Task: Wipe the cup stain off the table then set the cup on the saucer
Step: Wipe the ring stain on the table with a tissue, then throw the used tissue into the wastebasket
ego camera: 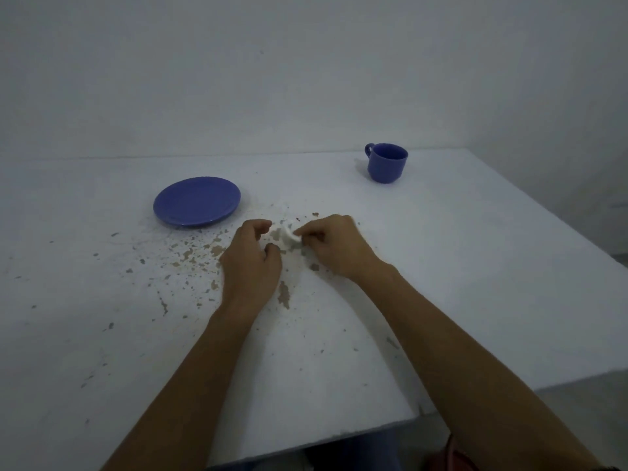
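A blue cup (386,162) stands upright at the far right of the white table (475,266), its handle turned to the left. A blue saucer (197,201) lies empty at the far left. Between them, at the table's middle, both hands meet over a small white tissue (287,237). My right hand (334,246) pinches one end of it. My left hand (249,260) curls its fingers at the other end, touching it. Brown flecks and patches (190,256) are scattered over the table around and left of the hands. No distinct ring stain shows apart from them.
A pale wall rises right behind the table's far edge. The table's near edge runs diagonally from the lower middle up to the right, with floor beyond it. Part of my dark clothing shows below that edge.
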`<state>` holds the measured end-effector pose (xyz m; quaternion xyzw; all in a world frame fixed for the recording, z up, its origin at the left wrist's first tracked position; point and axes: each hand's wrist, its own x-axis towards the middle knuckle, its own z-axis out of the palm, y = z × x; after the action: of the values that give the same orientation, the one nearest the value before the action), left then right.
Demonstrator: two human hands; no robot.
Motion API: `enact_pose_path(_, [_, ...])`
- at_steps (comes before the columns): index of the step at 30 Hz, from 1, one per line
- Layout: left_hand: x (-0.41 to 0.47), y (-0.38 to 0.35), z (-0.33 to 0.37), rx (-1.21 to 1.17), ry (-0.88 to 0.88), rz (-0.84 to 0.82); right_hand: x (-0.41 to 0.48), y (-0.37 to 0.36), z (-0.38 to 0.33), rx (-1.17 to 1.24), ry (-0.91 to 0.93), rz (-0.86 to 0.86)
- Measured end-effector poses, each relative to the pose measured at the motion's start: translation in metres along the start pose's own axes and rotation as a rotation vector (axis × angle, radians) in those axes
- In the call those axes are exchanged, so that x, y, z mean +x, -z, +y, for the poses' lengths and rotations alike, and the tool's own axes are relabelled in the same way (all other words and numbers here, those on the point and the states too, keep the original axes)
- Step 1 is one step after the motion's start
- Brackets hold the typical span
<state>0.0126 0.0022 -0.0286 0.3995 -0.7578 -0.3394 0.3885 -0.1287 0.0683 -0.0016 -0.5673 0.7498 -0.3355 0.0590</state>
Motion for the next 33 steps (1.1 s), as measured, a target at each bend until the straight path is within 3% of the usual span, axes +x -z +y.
enact_pose_path(2, [-0.003,0.003,0.004,-0.084,0.022,0.020,-0.014,0.011,0.003,0.332,-0.217,0.160])
enact_pose_path(5, [-0.011,0.004,0.012,-0.113,0.028,-0.006,-0.030,0.028,0.004,0.995,-0.513,0.193])
enact_pose_path(7, [-0.018,0.001,0.022,-0.121,0.020,-0.065,-0.041,0.040,0.004,1.237,-0.595,0.225])
enact_pose_path(9, [-0.028,-0.005,0.034,-0.136,-0.022,-0.105,-0.055,0.050,0.007,1.319,-0.616,0.282])
enact_pose_path(13, [-0.058,-0.028,0.064,-0.151,-0.189,-0.205,-0.102,0.072,0.025,1.318,-0.581,0.375])
enact_pose_path(16, [-0.089,-0.052,0.092,-0.164,-0.349,-0.348,-0.153,0.093,0.042,1.106,-0.526,0.437])
enact_pose_path(21, [-0.148,-0.092,0.135,-0.168,-0.582,-0.563,-0.239,0.116,0.052,1.059,-0.567,0.778])
enact_pose_path(24, [-0.184,-0.113,0.158,-0.127,-0.768,-0.622,-0.290,0.128,0.051,0.888,-0.658,0.950])
enact_pose_path(28, [-0.224,-0.141,0.179,0.061,-0.968,-0.689,-0.354,0.130,0.057,0.660,-0.795,1.173])
enact_pose_path(33, [-0.248,-0.163,0.172,0.452,-0.998,-0.735,-0.398,0.104,0.073,0.518,-0.891,1.197])
